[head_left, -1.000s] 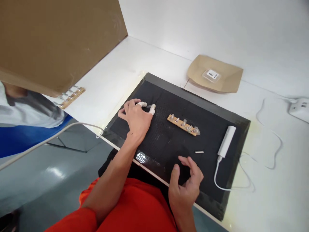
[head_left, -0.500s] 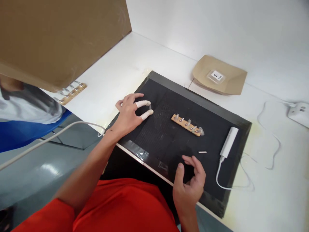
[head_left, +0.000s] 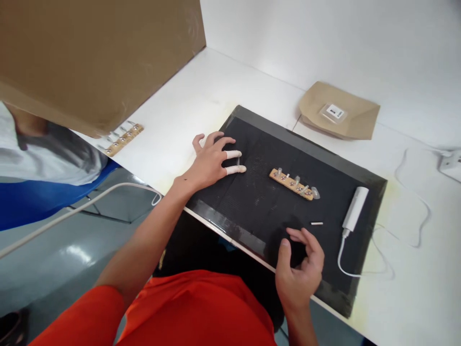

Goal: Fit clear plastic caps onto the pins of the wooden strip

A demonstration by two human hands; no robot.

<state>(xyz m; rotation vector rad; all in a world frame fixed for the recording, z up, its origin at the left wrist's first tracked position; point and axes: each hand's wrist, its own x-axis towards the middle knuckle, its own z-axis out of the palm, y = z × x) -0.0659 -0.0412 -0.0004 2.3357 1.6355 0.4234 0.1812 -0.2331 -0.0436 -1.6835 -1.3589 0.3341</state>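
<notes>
My left hand (head_left: 212, 161) is over the left part of a black mat (head_left: 252, 139), its thumb and index finger in white finger cots. Between those two fingertips is a small clear piece (head_left: 238, 162), pinched as far as I can see; its exact shape is too small to tell. My right hand (head_left: 300, 266) hovers at the mat's front edge, palm up, fingers loosely curled and apart from the thumb, with nothing in it. A short silver bar (head_left: 317, 223) lies just beyond its fingers. Farther back, a wooden strip (head_left: 291, 184) carries metal studs and several clear plastic pieces.
On the right side of the mat lies a white stick-shaped device (head_left: 355, 209) with a white cable. A brown paper tray (head_left: 360, 122) holding a small labelled case stands behind. At left are a cardboard panel (head_left: 101, 57), another studded strip (head_left: 126, 139) and a seated person's clothing (head_left: 54, 154).
The view has shifted, so the whole scene sits farther right. My left hand has moved slightly, its other fingers spreading a little more. The strip and bar stay put on the mat.
</notes>
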